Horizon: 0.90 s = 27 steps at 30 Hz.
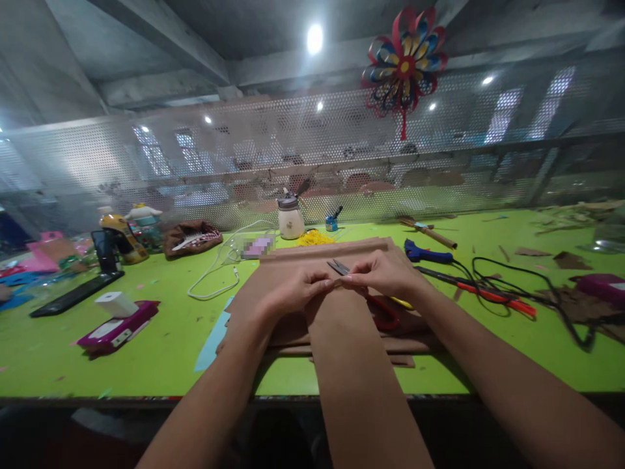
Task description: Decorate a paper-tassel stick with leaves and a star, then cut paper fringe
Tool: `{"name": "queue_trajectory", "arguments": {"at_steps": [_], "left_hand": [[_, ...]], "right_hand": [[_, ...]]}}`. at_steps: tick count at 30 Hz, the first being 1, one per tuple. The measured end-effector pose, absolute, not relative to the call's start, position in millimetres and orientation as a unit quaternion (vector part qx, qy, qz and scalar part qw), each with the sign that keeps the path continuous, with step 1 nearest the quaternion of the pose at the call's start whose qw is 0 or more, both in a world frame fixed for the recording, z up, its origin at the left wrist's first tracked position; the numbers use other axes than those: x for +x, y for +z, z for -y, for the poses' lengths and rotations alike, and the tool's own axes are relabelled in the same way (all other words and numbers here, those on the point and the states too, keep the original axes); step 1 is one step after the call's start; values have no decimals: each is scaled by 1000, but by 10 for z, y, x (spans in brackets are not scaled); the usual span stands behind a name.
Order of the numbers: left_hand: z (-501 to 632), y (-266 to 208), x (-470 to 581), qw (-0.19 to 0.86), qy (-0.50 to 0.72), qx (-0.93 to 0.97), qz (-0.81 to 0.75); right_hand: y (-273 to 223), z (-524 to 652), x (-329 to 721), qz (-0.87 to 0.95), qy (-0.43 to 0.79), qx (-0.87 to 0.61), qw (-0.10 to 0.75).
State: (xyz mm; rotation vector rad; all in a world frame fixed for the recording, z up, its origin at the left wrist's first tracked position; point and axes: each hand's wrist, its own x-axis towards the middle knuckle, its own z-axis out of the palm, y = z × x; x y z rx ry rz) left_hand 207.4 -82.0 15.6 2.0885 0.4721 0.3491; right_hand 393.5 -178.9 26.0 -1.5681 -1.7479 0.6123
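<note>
In the head view, both hands meet above the worktop (161, 371), at the far end of a brown strip (356, 365). The left hand (290, 291) has its grip clamped on that end, thumb and fingertips pinched together on the edge. The right hand (378, 270) has its grip closed on the same edge, just beside the left fingertips. From there the strip runs between the forearms toward the person and leaves the view at the bottom.

Beneath the hands lies a stack of brown sheets (273, 270) with uneven edges. On it rest scissors (338, 267), their blades showing past the fingertips and a red handle loop below the right hand. A light-blue sheet (212, 342) sticks out at the stack's left.

To the right lie a blue glue gun (430, 254) and a red-handled tool (498, 298) near a black cord (541, 280). Behind the stack are yellow strands (315, 238), a lidded jar (291, 218) and a small blue bottle (331, 223). On the left, a white charger (116, 303) sits on a magenta power strip (117, 329).
</note>
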Motion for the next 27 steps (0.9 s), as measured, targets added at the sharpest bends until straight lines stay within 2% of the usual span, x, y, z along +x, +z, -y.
{"name": "queue_trajectory", "arguments": {"at_steps": [11,15,18,22,27], "left_hand": [[801,144,2061,488,127,840,-198],[800,94,2103,476,142,843,-205],[803,108,2107,469,148,849,-194],[805,167,2073,413,149,874,-207],[802,195,2037,405,127,877,-224]], "right_hand": [[275,1782,3931,668,291,-585,356],[151,1734,3868,640,336,-558,408],[143,1740,3852,622,307,-586,419],[245,1776,3918,625,256,-628,387],[175,1704,4110,646,379,-536,390]]}}
